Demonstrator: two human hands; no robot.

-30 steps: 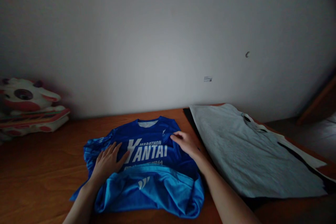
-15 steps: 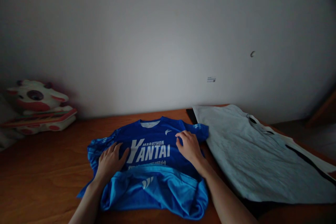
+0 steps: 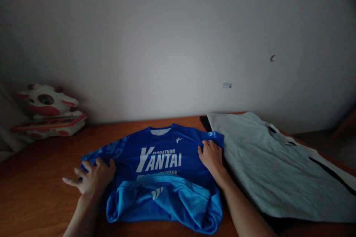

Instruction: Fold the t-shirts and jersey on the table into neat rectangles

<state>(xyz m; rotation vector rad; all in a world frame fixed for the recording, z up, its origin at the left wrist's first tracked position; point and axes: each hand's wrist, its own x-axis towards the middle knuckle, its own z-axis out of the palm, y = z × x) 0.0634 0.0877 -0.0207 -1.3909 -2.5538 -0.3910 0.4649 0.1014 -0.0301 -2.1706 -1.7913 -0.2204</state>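
A blue sports shirt (image 3: 161,157) with white "MARATHON YANTAI" lettering lies front up on the wooden table (image 3: 36,181). Its lighter blue bottom hem is folded up over the lower part. My left hand (image 3: 93,179) rests on the shirt's left sleeve at its outer edge, fingers spread and flat, holding nothing. My right hand (image 3: 211,155) lies palm down on the right sleeve, fingers stretched toward the sleeve's end, beside the grey garment.
A grey garment (image 3: 267,166) is spread flat at the right on top of a dark one, reaching the table's right edge. A white and red plush toy (image 3: 48,113) sits at the back left against the wall.
Both hands slid outward from the chest lettering to the sleeves. The two sleeves now lie spread out flatter and wider. The camera shifted slightly left.
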